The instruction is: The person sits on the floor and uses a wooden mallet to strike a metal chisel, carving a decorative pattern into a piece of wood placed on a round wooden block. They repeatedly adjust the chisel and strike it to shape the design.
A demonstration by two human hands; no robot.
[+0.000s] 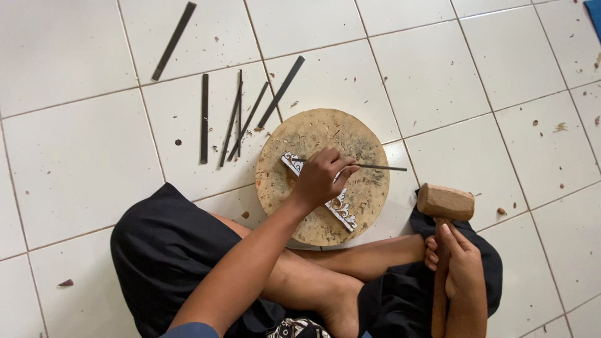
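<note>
White floor tiles w/ grey grout, flecked all over w/ small wood chips. Person sits cross-legged on them, dark shorts, bare foot tucked in front.

Round wood block (pixel 322 176) lies flat on the floor just ahead of the knees, top scarred and dusty. Across it lies a narrow carved strip (pixel 341 209), pale w/ dark scrollwork, running diagonally from upper left to lower right; middle part hidden under the hand.

Left hand (pixel 321 176) is closed round a thin chisel (pixel 379 167), fingers clamped on the shaft, the free end sticking out to the right over the block's edge. Tip is hidden by the hand, so can't tell exactly where it meets the strip. Right hand (pixel 462 263) is wrapped tight round the handle of a wood mallet (pixel 445 203), head resting low beside the block, well apart from the chisel.

Step, by my read: chisel being set on the strip, mallet not raised yet. Next move calls for a steady tip on the pattern line, shaft angled so the mallet can meet its end squarely, light taps.

Spare chisels (pixel 235 119), approx six dark flat bars, lie fanned on tiles beyond the block. No packages, labels or signs visible; a blue corner (pixel 594 15) shows at top right.
</note>
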